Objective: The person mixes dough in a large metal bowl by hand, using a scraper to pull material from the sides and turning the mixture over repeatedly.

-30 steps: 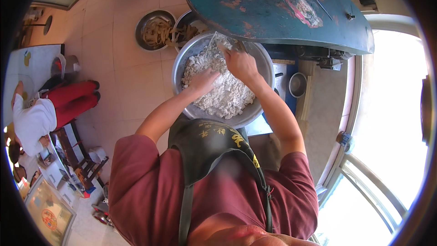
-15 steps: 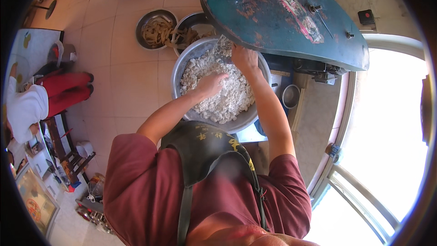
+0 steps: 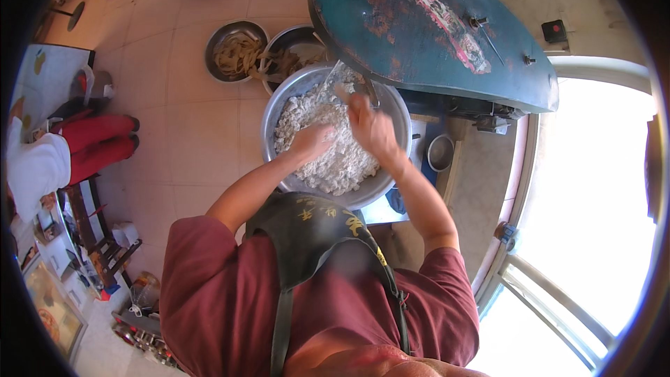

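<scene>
Left hand: we saw the left hand (image 3: pixel 312 141) sunk into the crumbly white dough (image 3: pixel 328 141), fingers curled down into the mass and gripping a clump of it.
Right hand: the right hand (image 3: pixel 372 128) lay on the far side of the dough, just beside the left, its fingers bent and pressed among the crumbs; we could not tell whether it was clenched on any of them.
Dough: it filled most of the big metal basin (image 3: pixel 279 108), heaped loosely in pale lumps, with a bare strip of metal showing along the left wall.
Basin: it stood directly in front of us, partly tucked under the edge of the worn teal lid (image 3: pixel 419 28) that hung over its far rim.
Beyond the basin: two smaller metal bowls stood on the tiled floor (image 3: pixel 188 139), the left bowl (image 3: pixel 236 49) holding tan strips, the dark bowl (image 3: pixel 293 49) touching the basin's rim.
To the right: a small metal cup (image 3: pixel 441 153) sat near the basin.
Clothing: we noted a dark apron (image 3: pixel 307 237) over a maroon shirt (image 3: pixel 223 293).
Far left: another person in red trousers (image 3: pixel 98 139) was well apart from the basin.
</scene>
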A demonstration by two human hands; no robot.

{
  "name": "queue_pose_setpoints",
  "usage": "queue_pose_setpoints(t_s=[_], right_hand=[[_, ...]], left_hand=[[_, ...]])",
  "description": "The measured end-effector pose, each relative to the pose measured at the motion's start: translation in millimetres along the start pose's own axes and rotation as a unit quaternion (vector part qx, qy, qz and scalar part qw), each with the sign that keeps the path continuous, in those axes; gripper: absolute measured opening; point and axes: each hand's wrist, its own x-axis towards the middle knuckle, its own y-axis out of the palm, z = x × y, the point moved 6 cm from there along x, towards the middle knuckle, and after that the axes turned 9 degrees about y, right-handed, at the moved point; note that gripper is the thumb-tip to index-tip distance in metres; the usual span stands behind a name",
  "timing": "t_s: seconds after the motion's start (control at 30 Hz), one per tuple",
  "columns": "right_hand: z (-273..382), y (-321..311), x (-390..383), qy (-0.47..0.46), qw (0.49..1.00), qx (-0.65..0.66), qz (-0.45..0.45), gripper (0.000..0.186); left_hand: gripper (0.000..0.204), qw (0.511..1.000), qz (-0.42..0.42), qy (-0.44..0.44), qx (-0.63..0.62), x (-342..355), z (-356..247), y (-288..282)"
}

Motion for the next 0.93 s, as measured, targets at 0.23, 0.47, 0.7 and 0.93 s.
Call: queue_pose_setpoints(t_s=[0.23,0.47,0.7,0.93], right_hand=[[-18.7,36.8,47.7,0.022,0.997,-0.007,-0.075,0.019],[11.1,38.0,10.5,-0.003,0.999,-0.011,0.035,0.023],[-18.0,2.5,10.8,0.044,0.998,-0.029,-0.022,0.022],[-30.6,16.1,76.2,-0.119,0.952,-0.093,-0.267,0.051]], left_hand=[[0.027,0.999,0.012,0.037,0.028,7.8,1.7,20.6],[0.032,0.999,0.004,0.016,0.030,8.0,4.1,5.4],[0.030,1.000,0.002,0.012,0.020,8.4,-3.0,7.1],[0.032,0.997,0.031,0.035,0.065,30.3,-26.0,2.8]])
